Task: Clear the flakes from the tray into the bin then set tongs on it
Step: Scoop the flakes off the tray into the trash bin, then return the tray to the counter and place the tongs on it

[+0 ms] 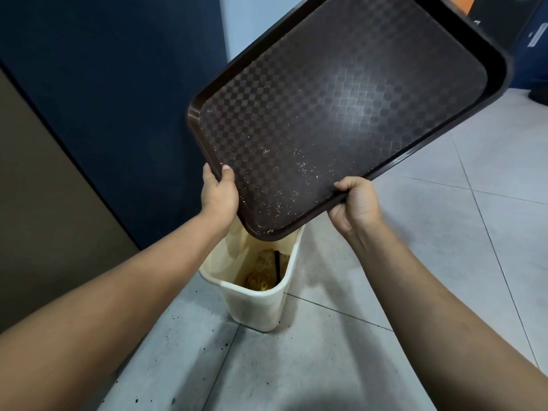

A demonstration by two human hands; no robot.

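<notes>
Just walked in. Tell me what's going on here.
A person is tipping a dark brown tray over a cream bin on the tiled floor. The left hand and right hand each grip its lower edges. Pale flakes cling near the lowest corner; more lie in the bin.

- No readable text, label, brand, number or sign anywhere in view.
- Only a woven checker pattern on the tray (341, 108), no lettering.
- Plain and unmarked on the outside of the bin (255, 310).
</notes>
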